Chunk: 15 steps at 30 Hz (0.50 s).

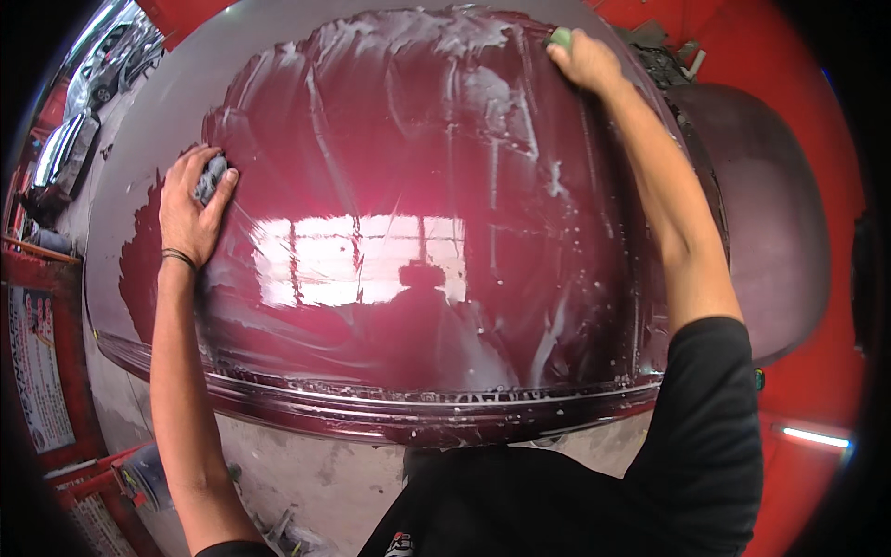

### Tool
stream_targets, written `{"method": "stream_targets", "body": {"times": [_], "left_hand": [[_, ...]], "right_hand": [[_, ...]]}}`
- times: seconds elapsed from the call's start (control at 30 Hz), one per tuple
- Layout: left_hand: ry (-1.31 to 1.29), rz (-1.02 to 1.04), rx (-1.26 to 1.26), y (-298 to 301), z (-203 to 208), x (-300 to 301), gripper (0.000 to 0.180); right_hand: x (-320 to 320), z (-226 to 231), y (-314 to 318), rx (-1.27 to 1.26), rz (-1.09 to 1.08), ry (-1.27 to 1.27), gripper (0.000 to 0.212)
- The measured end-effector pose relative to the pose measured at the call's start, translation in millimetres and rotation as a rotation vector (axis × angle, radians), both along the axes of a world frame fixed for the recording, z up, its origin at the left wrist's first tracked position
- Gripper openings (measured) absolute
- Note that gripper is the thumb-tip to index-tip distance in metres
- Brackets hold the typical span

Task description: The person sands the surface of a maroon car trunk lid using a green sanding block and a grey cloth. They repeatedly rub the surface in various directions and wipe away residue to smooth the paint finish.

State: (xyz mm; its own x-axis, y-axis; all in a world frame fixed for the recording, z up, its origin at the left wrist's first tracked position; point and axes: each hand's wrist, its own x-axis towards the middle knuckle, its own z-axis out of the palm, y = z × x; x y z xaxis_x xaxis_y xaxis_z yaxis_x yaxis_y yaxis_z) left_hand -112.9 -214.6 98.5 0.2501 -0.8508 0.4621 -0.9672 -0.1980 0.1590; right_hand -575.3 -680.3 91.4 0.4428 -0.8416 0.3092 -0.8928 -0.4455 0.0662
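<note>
A wide, glossy dark-red car roof panel (408, 167) lies in front of me, wet and streaked with whitish suds. On its left part, my left hand (193, 204) is closed around a crumpled grey cloth (212, 178) that rests on the surface. Far off at the upper right, my right hand (590, 63) grips a small green block (561, 38) against the panel. Its kind I cannot make out for sure, since my fingers cover part of it. The panel's outer left and far areas look dull grey.
Along the near edge runs a dark trim rail (436, 401) with foam on it. A dull purplish car panel (761, 213) stands at the right, beside a red wall or floor (826, 399). Banners (42, 362) and a dark bucket-like container (147, 478) are at the left.
</note>
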Motion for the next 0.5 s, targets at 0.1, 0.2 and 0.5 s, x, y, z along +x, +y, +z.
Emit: {"method": "stream_targets", "body": {"times": [0.1,0.2,0.5], "left_hand": [[-0.016,0.022,0.005,5,-3,6,0.047],[-0.056,0.06,-0.018,18,3,9,0.048],[-0.024,0.016,0.003,16,3,5,0.046]], "right_hand": [[-34,-8,112,0.046,0.246,-0.134,0.051],[-80,-4,240,0.138,0.308,-0.212,0.045],[-70,-14,43,0.054,0.11,-0.115,0.064]]}}
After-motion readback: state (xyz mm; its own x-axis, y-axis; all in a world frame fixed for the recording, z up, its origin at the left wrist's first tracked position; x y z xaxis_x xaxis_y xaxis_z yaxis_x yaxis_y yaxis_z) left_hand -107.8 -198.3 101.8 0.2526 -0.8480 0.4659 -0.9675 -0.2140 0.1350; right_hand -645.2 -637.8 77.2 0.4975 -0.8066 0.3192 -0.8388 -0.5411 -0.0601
